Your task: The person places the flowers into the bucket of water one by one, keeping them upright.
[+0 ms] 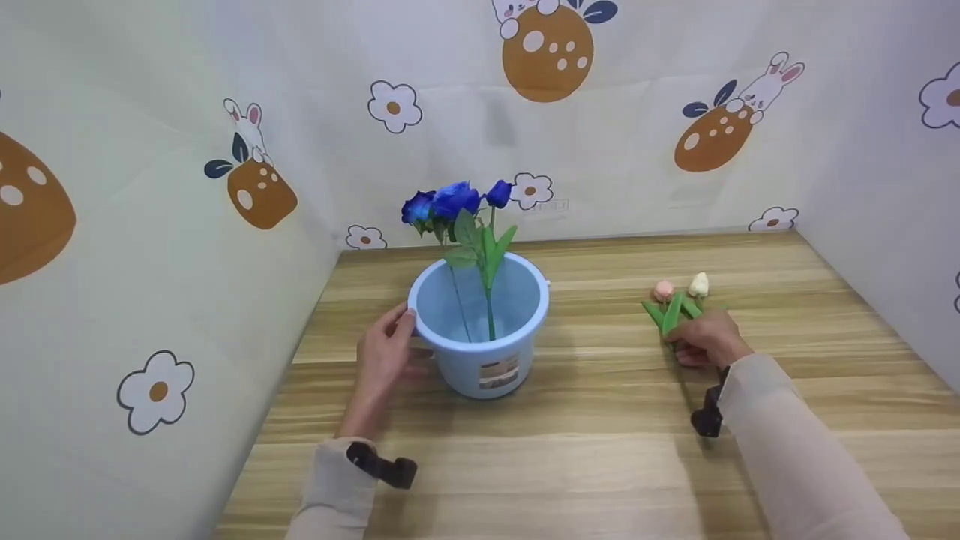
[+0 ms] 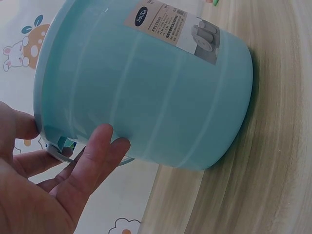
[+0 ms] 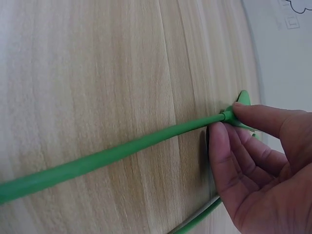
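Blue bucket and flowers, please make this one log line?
left hand: holds blue bucket at rim | right hand: pinches green stem | blue flowers: stems in bucket | pink bud, white bud: beyond right hand

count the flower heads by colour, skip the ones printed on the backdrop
Blue flower heads: 3
Pink flower head: 1
Cream flower head: 1
Total in view: 5
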The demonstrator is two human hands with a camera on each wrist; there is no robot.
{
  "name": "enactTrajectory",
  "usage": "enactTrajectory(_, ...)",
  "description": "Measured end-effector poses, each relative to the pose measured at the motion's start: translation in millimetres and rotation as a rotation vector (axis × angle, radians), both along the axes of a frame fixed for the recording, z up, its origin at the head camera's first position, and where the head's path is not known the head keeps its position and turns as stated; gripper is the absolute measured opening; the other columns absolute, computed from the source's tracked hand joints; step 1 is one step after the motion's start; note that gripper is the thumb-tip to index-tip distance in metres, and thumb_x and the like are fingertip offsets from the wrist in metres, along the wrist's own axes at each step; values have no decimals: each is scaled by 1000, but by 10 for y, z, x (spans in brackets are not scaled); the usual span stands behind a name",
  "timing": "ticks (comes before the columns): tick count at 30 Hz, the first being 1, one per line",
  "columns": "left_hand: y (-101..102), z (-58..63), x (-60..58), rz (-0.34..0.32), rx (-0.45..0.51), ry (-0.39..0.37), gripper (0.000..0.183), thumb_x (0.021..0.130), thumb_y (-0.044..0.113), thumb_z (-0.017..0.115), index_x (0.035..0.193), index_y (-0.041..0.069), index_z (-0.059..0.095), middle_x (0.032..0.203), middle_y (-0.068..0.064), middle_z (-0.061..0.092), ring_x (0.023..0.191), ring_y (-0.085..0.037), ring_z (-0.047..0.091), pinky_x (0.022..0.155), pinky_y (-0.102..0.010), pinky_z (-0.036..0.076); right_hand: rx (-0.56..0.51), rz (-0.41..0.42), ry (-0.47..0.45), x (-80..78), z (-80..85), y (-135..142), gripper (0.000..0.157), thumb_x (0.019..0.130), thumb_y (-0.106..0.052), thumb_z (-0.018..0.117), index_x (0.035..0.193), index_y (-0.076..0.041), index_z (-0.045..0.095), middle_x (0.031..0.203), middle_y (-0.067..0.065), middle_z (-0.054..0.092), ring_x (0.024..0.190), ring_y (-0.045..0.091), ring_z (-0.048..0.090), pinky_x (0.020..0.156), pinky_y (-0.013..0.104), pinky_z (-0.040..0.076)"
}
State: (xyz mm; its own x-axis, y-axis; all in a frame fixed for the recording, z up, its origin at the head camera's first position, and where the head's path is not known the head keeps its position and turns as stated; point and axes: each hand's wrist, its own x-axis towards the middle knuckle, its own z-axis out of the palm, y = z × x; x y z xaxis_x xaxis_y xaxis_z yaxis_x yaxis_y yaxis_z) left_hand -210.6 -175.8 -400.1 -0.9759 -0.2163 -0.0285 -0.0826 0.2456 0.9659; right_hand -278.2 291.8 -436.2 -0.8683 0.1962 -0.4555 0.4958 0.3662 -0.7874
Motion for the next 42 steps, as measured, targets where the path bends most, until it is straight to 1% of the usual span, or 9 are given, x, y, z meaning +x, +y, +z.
enactTrajectory(8, -7, 12, 8, -16, 19, -24, 50, 111, 34, 50, 155, 12, 54, 143, -22, 63, 108, -45, 73, 71, -41, 69, -71, -31, -19, 4, 18, -15, 13, 92, -2, 72, 97, 3, 61, 65, 3, 69, 59, 13, 72, 65, 30, 68)
enactTrajectory(11, -3, 4, 5, -10, 20, -19, 49, 111, 34, 51, 155, 11, 54, 143, -22, 63, 106, -44, 74, 73, -43, 69, -106, -33, -17, 18, 22, -12, 13, 93, -4, 72, 97, 2, 62, 67, 3, 69, 60, 14, 73, 66, 31, 68)
enactTrajectory(15, 9, -3, -3, 5, -4, 11, 48, 110, 32, 53, 152, 9, 57, 134, -23, 68, 98, -39, 76, 72, -46, 69, -198, -43, -20, 23, 20, -25, 13, 94, -3, 72, 100, 1, 61, 72, 3, 70, 65, 14, 74, 71, 32, 69)
enactTrajectory(18, 16, -6, -8, 14, -17, 25, 47, 109, 31, 54, 151, 8, 59, 130, -24, 70, 100, -37, 75, 70, -46, 69, -266, -60, -26, 8, 20, -45, 14, 95, -1, 71, 103, 0, 60, 75, 4, 72, 69, 15, 75, 75, 33, 69)
enactTrajectory(22, 17, -6, -2, 14, -5, 11, 48, 110, 32, 53, 151, 9, 58, 135, -23, 68, 105, -38, 74, 72, -46, 69, -314, -79, -32, -18, 28, -63, 13, 95, 1, 70, 103, 0, 61, 76, 5, 74, 71, 16, 75, 77, 34, 69)
enactTrajectory(29, 9, 1, 10, -1, 7, -7, 49, 110, 34, 53, 153, 12, 56, 138, -20, 67, 111, -37, 73, 78, -46, 69, -348, -66, -35, -37, 66, -89, 6, 96, 4, 68, 96, 1, 63, 75, 8, 75, 68, 18, 76, 75, 33, 69)
enactTrajectory(34, 2, 13, 13, -12, 19, -25, 49, 110, 36, 52, 154, 15, 56, 142, -17, 64, 119, -35, 69, 80, -43, 69, -374, -69, -36, -64, 70, -124, 8, 96, 5, 67, 97, 1, 60, 73, 8, 73, 66, 18, 76, 72, 31, 68)
enactTrajectory(39, 1, 13, 0, -13, 4, -26, 48, 110, 35, 52, 154, 15, 55, 146, -17, 62, 126, -34, 65, 78, -40, 69, -395, -74, -40, -85, 92, -159, 8, 96, 6, 67, 97, 2, 60, 70, 9, 72, 63, 17, 75, 71, 31, 68)
enactTrajectory(42, 2, 8, -6, -2, -7, -20, 48, 110, 35, 52, 154, 14, 56, 144, -18, 64, 121, -35, 68, 73, -38, 69, -404, -59, -38, -94, 117, -171, 8, 96, 6, 66, 98, 1, 59, 70, 8, 71, 63, 16, 75, 71, 29, 68)
